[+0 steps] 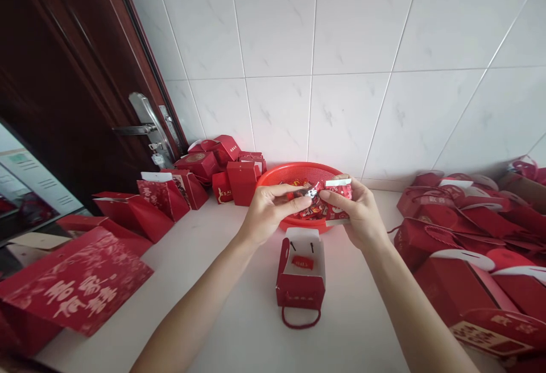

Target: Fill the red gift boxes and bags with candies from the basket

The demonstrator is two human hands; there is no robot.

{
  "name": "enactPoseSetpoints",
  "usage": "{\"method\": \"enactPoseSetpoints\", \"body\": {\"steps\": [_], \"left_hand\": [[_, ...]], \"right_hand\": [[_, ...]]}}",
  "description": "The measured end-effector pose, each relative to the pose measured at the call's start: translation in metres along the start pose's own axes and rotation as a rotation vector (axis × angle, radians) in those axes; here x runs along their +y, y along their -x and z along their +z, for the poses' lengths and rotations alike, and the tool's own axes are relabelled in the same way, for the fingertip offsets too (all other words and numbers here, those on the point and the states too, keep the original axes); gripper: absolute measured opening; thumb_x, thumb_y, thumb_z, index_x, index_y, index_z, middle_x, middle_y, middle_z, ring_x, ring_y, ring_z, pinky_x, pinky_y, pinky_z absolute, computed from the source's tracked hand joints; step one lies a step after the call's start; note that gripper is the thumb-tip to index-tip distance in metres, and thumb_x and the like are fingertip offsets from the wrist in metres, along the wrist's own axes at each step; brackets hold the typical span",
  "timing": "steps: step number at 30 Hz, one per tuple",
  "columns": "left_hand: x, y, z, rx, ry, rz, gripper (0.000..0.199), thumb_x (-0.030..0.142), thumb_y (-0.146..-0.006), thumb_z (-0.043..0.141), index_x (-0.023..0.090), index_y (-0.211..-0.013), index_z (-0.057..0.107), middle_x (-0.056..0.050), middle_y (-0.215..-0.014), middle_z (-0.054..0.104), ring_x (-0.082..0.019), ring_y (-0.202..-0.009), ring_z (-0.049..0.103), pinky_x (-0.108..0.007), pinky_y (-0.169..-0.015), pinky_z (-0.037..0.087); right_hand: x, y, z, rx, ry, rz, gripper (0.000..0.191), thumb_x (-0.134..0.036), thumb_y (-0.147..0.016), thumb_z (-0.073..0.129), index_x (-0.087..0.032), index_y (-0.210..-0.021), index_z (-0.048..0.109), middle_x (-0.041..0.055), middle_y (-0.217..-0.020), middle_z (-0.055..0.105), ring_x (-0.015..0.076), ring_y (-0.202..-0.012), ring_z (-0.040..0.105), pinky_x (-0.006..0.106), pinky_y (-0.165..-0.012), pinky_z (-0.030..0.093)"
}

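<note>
Over the red plastic basket (273, 175), both of my hands are raised close together. My left hand (267, 211) pinches a shiny wrapped candy (313, 193) between thumb and fingers. In my right hand (362, 211) is a red packet with white ends (340, 215), its thumb lying across the front. Several wrapped candies (313, 214) lie in the basket, partly hidden behind my hands. Below them a small red gift box (301, 296) stands with its top open and its cord handle hanging to the front. One red wrapped candy (302, 261) rests inside it.
Red gift boxes and bags (160, 205) line the left side of the white table (239, 316). More red boxes (469, 236) are heaped at the right. A tiled wall (277, 111) rises behind, and a dark door with a metal handle (140, 129) is at the left.
</note>
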State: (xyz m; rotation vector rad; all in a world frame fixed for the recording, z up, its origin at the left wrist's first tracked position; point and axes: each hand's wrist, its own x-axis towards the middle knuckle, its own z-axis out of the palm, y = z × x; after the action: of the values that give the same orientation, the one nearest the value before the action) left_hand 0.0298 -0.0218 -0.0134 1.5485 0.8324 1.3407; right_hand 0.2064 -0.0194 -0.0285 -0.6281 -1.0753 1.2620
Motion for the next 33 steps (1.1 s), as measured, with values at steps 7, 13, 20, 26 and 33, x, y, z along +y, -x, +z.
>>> {"method": "enactPoseSetpoints", "body": {"steps": [7, 13, 20, 26, 33], "left_hand": [[-0.0089, -0.0055, -0.0020, -0.038, 0.178, -0.089, 0.021, 0.038, -0.075, 0.082, 0.019, -0.085, 0.083, -0.003, -0.084, 0.077, -0.018, -0.084, 0.067, -0.031, -0.081, 0.054], [-0.0092, -0.0060, -0.0021, -0.076, 0.191, -0.105, 0.022, 0.039, -0.079, 0.080, 0.019, -0.086, 0.083, -0.006, -0.091, 0.079, -0.020, -0.090, 0.068, -0.031, -0.084, 0.054], [-0.0094, -0.0043, -0.0017, -0.040, 0.131, -0.069, 0.020, 0.037, -0.081, 0.078, 0.019, -0.088, 0.083, -0.005, -0.094, 0.079, -0.021, -0.094, 0.068, -0.032, -0.088, 0.053], [-0.0067, -0.0025, -0.0016, -0.046, 0.136, -0.094, 0.019, 0.036, -0.083, 0.077, 0.021, -0.091, 0.083, -0.005, -0.099, 0.080, -0.022, -0.100, 0.069, -0.033, -0.092, 0.052], [-0.0049, -0.0001, 0.0006, -0.024, 0.035, -0.054, 0.019, 0.037, -0.085, 0.075, 0.020, -0.085, 0.083, -0.004, -0.092, 0.079, -0.022, -0.097, 0.068, -0.033, -0.089, 0.052]], "right_hand": [[-0.0014, -0.0008, 0.0009, 0.038, 0.000, 0.019, 0.030, -0.028, -0.059, 0.093, -0.021, -0.080, 0.072, -0.0006, -0.077, 0.074, 0.0167, -0.068, 0.067, 0.030, -0.066, 0.057], [-0.0047, 0.0007, 0.0029, 0.071, -0.015, 0.017, 0.030, -0.027, -0.058, 0.093, -0.020, -0.072, 0.068, -0.0011, -0.072, 0.071, 0.0155, -0.064, 0.065, 0.028, -0.059, 0.056], [-0.0047, 0.0015, 0.0046, 0.102, -0.035, 0.025, 0.033, -0.026, -0.055, 0.093, -0.021, -0.071, 0.064, -0.0026, -0.070, 0.070, 0.0159, -0.063, 0.065, 0.029, -0.058, 0.056], [-0.0058, 0.0022, 0.0047, 0.125, -0.018, 0.032, 0.033, -0.027, -0.055, 0.093, -0.021, -0.072, 0.065, -0.0025, -0.070, 0.070, 0.0160, -0.062, 0.065, 0.029, -0.059, 0.056], [-0.0047, 0.0013, 0.0040, 0.129, -0.022, 0.038, 0.030, -0.026, -0.057, 0.092, -0.021, -0.074, 0.068, -0.0008, -0.072, 0.072, 0.0169, -0.064, 0.066, 0.031, -0.063, 0.058]]}}
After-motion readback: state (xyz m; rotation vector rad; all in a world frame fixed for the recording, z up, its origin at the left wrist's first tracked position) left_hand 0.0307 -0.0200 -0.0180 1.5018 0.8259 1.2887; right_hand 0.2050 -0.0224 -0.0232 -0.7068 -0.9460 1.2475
